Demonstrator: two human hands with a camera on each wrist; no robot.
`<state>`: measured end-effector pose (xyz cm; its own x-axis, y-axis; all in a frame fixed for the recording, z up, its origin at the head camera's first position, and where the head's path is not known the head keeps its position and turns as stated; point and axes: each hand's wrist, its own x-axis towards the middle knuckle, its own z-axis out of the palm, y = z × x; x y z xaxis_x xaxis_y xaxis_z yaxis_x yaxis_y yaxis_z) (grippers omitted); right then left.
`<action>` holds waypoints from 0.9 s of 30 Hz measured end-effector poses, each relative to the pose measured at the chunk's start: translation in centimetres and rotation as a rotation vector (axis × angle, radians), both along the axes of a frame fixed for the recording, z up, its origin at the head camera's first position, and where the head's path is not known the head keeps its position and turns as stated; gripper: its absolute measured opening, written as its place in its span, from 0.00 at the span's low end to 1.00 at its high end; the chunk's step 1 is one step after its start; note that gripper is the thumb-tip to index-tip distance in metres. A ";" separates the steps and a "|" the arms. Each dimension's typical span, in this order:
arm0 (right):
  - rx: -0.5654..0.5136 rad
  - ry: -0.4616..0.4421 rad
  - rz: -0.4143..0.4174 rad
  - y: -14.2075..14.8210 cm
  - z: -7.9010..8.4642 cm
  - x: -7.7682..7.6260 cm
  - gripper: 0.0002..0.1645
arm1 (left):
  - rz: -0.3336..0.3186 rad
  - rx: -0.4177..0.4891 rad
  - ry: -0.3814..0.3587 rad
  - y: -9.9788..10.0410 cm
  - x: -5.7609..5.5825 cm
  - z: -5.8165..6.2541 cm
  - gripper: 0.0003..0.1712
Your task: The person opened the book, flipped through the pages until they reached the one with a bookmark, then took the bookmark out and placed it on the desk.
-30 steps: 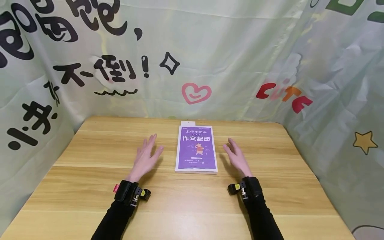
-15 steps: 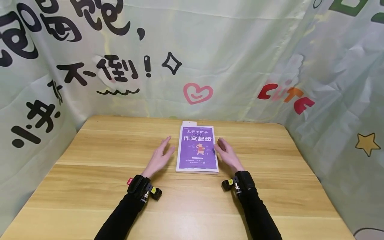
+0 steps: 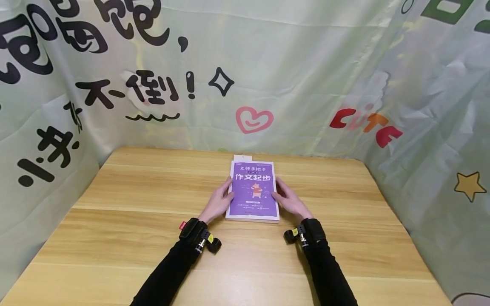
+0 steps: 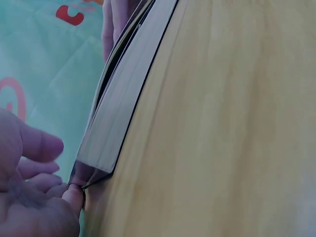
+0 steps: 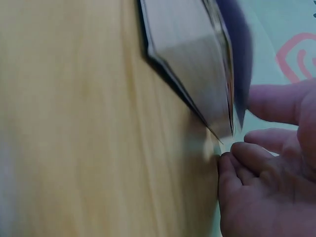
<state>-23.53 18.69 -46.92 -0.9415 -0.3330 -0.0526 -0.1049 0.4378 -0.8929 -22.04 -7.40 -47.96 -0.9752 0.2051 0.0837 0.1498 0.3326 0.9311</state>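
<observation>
A purple book (image 3: 253, 187) with a cartoon figure on its cover lies flat on the wooden table (image 3: 245, 263), a white tab (image 3: 243, 158) sticking out at its far end. My left hand (image 3: 217, 201) is at its left edge, thumb toward the cover; in the left wrist view the little finger touches the near corner and the thumb stands a little apart. At the opposite edge, my right hand (image 3: 292, 201) has its thumb (image 5: 271, 103) right at the cover, the other fingers extended low beside the edge. Page edges (image 4: 116, 118) show, the cover slightly raised from them.
A pale green printed cloth (image 3: 291, 76) with dark lettering, a pink heart (image 3: 254, 120) and a star (image 3: 470, 187) hangs behind the table and along both sides. Each wrist wears a black strap with a small camera.
My left hand has moved right to the book's left edge. My right hand has moved left to its right edge. The book stays in place; the head view shifts slightly.
</observation>
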 end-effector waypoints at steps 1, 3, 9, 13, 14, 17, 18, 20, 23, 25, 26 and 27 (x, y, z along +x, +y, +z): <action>0.006 0.003 -0.003 0.0 0.0 0.1 0.39 | 0.007 -0.008 -0.002 0.1 -0.1 -0.1 0.33; 0.010 0.009 -0.009 -0.1 0.1 0.2 0.39 | 0.025 -0.030 -0.006 0.2 -0.2 -0.1 0.33; 0.050 0.072 0.014 -0.3 0.1 0.5 0.38 | 0.027 -0.047 -0.003 0.2 -0.3 -0.4 0.33; 0.106 0.077 0.017 -0.3 0.3 1.0 0.37 | 0.013 -0.057 -0.027 0.1 0.0 -0.2 0.34; 0.116 0.072 0.016 -0.3 0.4 1.2 0.36 | 0.009 -0.055 -0.036 0.0 0.1 -0.1 0.34; 0.142 0.075 0.020 -0.2 0.7 1.5 0.36 | -0.008 -0.053 -0.039 0.0 0.5 0.1 0.34; 0.148 0.074 0.020 -0.2 0.7 1.6 0.36 | -0.013 -0.053 -0.039 -0.1 0.6 0.1 0.34; 0.165 0.070 0.017 -0.1 0.7 1.8 0.36 | -0.024 -0.053 -0.041 -0.1 0.8 0.1 0.33; 0.187 0.065 0.022 -0.1 0.6 2.1 0.36 | -0.035 -0.057 -0.050 -0.3 1.0 0.0 0.33; 0.186 0.058 0.024 -0.1 0.6 2.4 0.36 | -0.033 -0.070 -0.056 -0.4 1.1 0.0 0.33; 0.184 0.055 0.025 -0.2 0.7 2.5 0.36 | -0.032 -0.074 -0.057 -0.4 1.2 0.0 0.33; 0.180 0.055 0.029 -0.2 0.7 2.6 0.36 | -0.032 -0.080 -0.056 -0.5 1.2 0.0 0.33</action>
